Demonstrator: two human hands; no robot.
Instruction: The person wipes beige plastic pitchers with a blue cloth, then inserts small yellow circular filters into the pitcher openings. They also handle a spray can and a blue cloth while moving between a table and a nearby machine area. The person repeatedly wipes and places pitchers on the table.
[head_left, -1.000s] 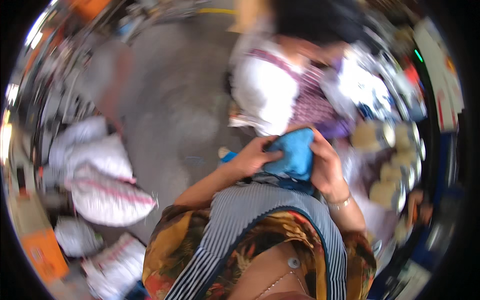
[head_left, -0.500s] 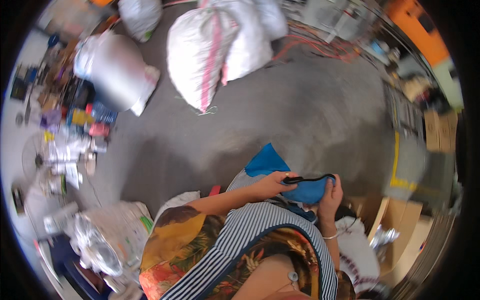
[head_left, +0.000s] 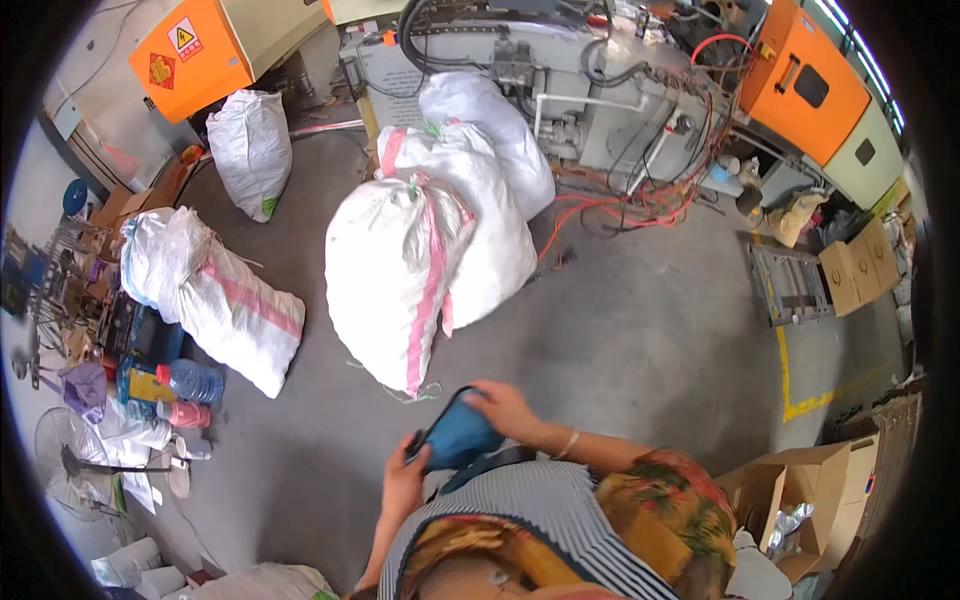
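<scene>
In front of my striped apron I hold a small blue cloth piece with a black edge band; its exact kind I cannot make out. My left hand is closed on its near left end, where the black band comes up to the fingers. At the far right end, my right hand pinches its upper edge, the fingers bent over it. Between the hands the piece is stretched and slanted, with its opening toward the far left. Darker blue cloth shows just below it, against the apron.
Full white sacks with pink stripes stand ahead, and another sack leans at left. Red hoses trail on the floor by the machine. At left are a fan and a water bottle; an open carton is at right.
My view has swung up and around, bringing more of the sacks and machines in. My hands and the blue piece now appear farther left, with the right hand farther forward than the left. Both keep hold.
</scene>
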